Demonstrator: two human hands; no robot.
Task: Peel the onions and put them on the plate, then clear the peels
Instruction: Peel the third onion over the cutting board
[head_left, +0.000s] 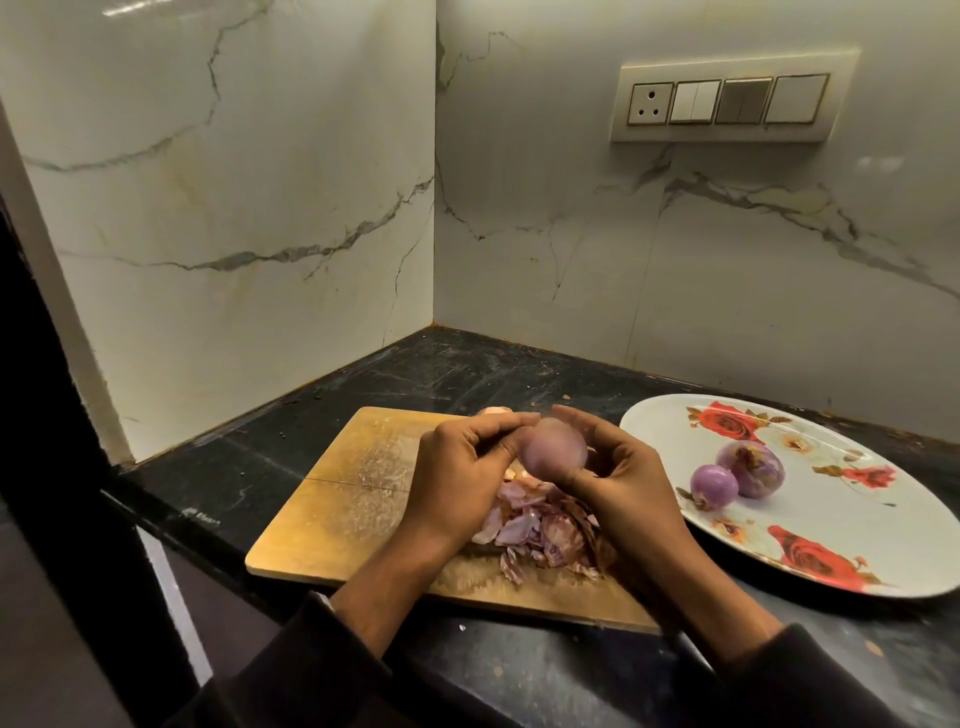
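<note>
I hold a pale purple onion (553, 448) above the wooden cutting board (332, 499). My right hand (618, 467) curls round its right and lower side. My left hand (462, 467) pinches at its upper left edge with thumb and fingers. A heap of purple and brown peels (540, 530) lies on the board below my hands. Two peeled onions sit on the white rose-patterned plate (831, 519) to the right: a small one (714, 484) and a larger one (750, 466) touching it. Another onion (493, 411) peeks out behind my left hand, mostly hidden.
The board and plate rest on a dark stone counter (441, 374) set in a corner of marble-look walls. A switch panel (727, 101) is on the right wall. The counter's front edge runs at lower left, next to a dark vertical frame (47, 415).
</note>
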